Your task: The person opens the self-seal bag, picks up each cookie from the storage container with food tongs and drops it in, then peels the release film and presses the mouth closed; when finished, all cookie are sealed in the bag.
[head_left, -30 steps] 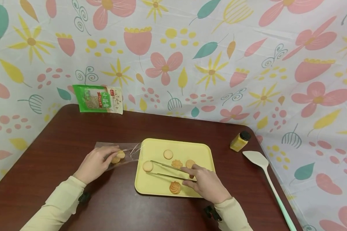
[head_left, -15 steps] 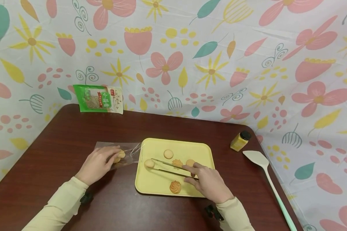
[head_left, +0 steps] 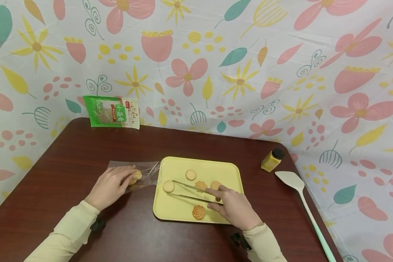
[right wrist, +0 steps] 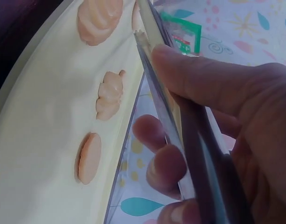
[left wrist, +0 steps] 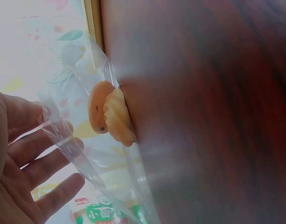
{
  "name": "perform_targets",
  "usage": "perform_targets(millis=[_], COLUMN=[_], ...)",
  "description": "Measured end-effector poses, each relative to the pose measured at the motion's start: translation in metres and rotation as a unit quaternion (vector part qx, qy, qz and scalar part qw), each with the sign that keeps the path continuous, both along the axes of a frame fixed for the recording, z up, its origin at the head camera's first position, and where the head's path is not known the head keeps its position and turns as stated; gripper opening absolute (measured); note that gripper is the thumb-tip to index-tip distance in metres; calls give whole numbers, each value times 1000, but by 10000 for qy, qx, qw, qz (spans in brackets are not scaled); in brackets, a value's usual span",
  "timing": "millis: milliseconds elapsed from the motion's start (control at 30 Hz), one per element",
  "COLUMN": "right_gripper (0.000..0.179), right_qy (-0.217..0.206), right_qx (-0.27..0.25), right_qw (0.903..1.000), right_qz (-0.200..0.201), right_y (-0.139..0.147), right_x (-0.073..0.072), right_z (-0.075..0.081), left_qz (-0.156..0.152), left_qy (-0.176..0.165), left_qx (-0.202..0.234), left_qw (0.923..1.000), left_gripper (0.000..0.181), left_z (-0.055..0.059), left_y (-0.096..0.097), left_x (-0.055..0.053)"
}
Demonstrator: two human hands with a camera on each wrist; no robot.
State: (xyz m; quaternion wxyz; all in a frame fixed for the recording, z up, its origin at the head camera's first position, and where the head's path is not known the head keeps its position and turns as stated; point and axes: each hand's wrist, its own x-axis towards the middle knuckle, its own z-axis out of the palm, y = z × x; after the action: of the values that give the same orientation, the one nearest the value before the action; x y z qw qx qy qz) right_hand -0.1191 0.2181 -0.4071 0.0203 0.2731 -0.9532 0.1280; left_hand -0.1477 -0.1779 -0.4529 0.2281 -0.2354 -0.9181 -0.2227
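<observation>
My left hand (head_left: 112, 183) pinches the upper layer of a clear plastic bag (left wrist: 94, 154) between thumb and forefinger. Inside the bag lie a swirled cookie (left wrist: 118, 119) and a round dotted cookie (left wrist: 98, 108). My right hand (head_left: 234, 207) holds metal tongs (head_left: 190, 187) over a yellow tray (head_left: 170, 214). The tongs' arms stand apart, their tips beside a plain round cookie (head_left: 168, 186) at the tray's left side. Other cookies on the tray are a round one (head_left: 191, 175), a flower-shaped one (head_left: 201, 186), a swirled one (head_left: 198, 212) and a partly hidden one (head_left: 215, 185).
A green seasoning packet (head_left: 111, 112) leans on the patterned cloth at the back left of the dark table (head_left: 131, 233). On the right stand a small black-capped yellow jar (head_left: 272, 160) and a long spatula (head_left: 302, 196). The bag's right end overlaps the tray's edge.
The tongs narrowed on the left cookie, which tilted and shifted slightly right, then spread again; the cookie lies flat on the tray now. The left hand moved slightly right, then stayed at the bag.
</observation>
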Motion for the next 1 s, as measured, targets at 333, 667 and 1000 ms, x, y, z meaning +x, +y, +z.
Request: perform_targets(millis=[333,667,1000], right_gripper=[43,41,43], right_qy=[142,403,-52], right_qx=[132,95,136], right_qw=[9998,9991,9990], right_qz=[3,-129,-411], right_y=[3,6,5], right_x=[1,0,-2], right_z=[5,11,11], left_qz=[29,18,40], left_qy=[-75,-53,-78], left_qx=[-22,-5,-13], left_qw=[10000,10000,10000], left_gripper=[27,27,27], left_z=[3,3,2], left_y=[0,-1,-2], left_x=[1,0,0])
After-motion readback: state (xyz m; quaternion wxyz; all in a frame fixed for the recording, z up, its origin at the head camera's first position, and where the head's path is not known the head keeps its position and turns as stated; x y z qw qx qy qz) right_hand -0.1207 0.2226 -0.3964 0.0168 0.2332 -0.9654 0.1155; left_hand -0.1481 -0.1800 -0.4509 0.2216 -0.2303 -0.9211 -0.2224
